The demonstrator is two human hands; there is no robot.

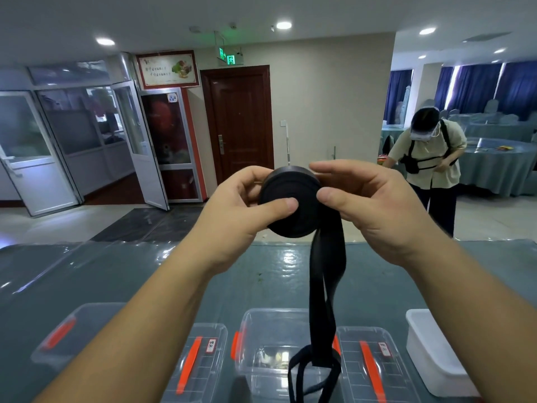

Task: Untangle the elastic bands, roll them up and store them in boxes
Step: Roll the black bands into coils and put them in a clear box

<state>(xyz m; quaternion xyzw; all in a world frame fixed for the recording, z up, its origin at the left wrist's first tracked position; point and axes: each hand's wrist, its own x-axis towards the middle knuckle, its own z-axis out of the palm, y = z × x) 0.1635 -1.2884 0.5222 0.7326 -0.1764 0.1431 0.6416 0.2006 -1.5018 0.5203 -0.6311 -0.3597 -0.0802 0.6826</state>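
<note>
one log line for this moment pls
left hand grips black roll | right hand pinches roll | loose tail hangs into open box

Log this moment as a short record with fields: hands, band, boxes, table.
left hand: left hand grips the black roll, thumb on its face
right hand: right hand pinches the roll's right edge
band: loose tail hangs from the roll into the open clear box
boxes: lid on the left, lid on the right, white tub far right
table: grey-green cover under glossy film
</note>
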